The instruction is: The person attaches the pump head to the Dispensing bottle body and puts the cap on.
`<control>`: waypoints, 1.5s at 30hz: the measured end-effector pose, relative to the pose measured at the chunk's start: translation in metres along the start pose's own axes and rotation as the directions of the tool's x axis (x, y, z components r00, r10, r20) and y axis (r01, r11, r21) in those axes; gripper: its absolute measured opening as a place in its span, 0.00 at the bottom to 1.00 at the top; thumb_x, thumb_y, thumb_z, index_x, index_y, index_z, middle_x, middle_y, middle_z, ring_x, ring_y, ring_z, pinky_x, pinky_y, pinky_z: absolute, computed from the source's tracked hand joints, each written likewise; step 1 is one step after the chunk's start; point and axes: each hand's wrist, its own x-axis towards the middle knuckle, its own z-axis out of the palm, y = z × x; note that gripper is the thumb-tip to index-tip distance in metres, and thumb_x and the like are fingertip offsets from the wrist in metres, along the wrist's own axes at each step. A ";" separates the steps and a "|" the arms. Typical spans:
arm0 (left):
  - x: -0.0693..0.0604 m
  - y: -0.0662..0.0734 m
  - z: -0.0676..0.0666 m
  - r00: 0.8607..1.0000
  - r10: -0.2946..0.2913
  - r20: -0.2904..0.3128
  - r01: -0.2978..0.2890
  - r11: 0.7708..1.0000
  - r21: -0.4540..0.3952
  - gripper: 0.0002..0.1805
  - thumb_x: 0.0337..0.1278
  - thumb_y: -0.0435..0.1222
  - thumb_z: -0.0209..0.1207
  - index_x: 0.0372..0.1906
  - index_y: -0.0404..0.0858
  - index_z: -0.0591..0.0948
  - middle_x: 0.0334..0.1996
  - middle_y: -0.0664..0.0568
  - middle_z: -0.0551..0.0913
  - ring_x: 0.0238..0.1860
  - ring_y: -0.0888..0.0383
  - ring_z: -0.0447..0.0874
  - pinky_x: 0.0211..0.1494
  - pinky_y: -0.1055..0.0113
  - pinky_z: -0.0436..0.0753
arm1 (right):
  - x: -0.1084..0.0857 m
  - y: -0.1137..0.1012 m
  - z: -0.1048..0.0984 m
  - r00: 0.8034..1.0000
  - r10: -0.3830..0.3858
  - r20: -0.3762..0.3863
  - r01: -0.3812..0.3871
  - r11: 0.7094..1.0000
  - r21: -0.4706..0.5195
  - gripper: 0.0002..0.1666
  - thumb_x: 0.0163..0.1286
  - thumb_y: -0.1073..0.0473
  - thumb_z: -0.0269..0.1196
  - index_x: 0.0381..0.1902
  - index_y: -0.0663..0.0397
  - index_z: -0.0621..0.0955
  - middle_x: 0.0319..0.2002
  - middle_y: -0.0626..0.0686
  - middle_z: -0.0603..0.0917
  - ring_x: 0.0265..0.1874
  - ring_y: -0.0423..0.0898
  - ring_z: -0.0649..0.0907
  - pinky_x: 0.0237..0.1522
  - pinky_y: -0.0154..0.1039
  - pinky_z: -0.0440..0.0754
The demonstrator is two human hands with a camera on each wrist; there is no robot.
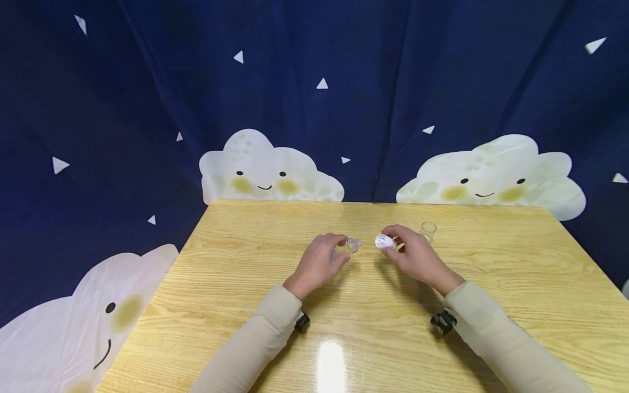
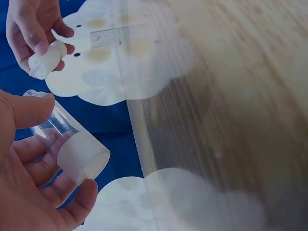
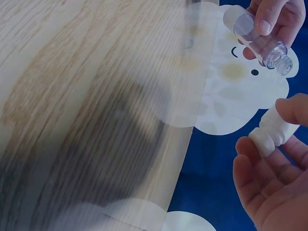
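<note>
White-based clear cylindrical bottle gripped by the left hand, waisted white tubular piece pinched by the right hand, above the counter towards its far edge; likely light, stiff, slick: hold low.

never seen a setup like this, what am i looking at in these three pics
There's no robot here, just a person working bare-handed. The wide picture comes from a camera worn on the head, looking forward and down; the other two come from cameras on each wrist. The left hand holds a white-based clear cylindrical bottle; the right hand holds a small white rounded piece. A clear colourless cylinder sits on the light-brown wood-grain table, just past the right hand.
</note>
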 end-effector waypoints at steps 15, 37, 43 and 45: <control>-0.002 0.001 0.000 1.000 -0.003 0.008 0.003 0.999 -0.039 0.21 0.65 0.41 0.62 0.61 0.39 0.79 0.53 0.49 0.84 0.56 0.51 0.81 0.61 0.58 0.79 | 0.000 -0.009 -0.007 0.999 -0.039 -0.023 0.038 0.998 -0.046 0.20 0.64 0.65 0.68 0.54 0.60 0.83 0.42 0.57 0.86 0.36 0.46 0.80 0.34 0.37 0.79; 0.001 0.006 0.005 1.000 0.011 0.022 -0.010 0.999 -0.035 0.19 0.65 0.41 0.63 0.58 0.41 0.80 0.50 0.48 0.86 0.52 0.51 0.82 0.57 0.58 0.81 | -0.001 -0.013 -0.008 0.998 -0.056 -0.027 0.055 0.998 -0.039 0.19 0.66 0.66 0.65 0.55 0.63 0.80 0.36 0.54 0.84 0.32 0.43 0.80 0.35 0.41 0.82; 0.000 0.006 0.006 1.000 0.008 0.017 -0.008 0.999 -0.036 0.19 0.65 0.41 0.63 0.58 0.41 0.81 0.50 0.49 0.85 0.52 0.52 0.82 0.57 0.59 0.81 | -0.001 -0.016 -0.007 0.996 -0.081 -0.040 0.080 0.996 -0.029 0.16 0.64 0.66 0.67 0.50 0.61 0.82 0.35 0.53 0.85 0.33 0.43 0.80 0.36 0.44 0.84; -0.001 0.006 0.007 1.000 0.005 0.019 -0.004 0.999 -0.039 0.19 0.64 0.41 0.63 0.58 0.41 0.81 0.50 0.50 0.85 0.52 0.52 0.82 0.57 0.59 0.81 | -0.002 -0.016 -0.006 0.995 -0.088 -0.038 0.087 0.996 -0.030 0.16 0.64 0.66 0.68 0.50 0.61 0.82 0.37 0.54 0.85 0.34 0.44 0.79 0.36 0.42 0.83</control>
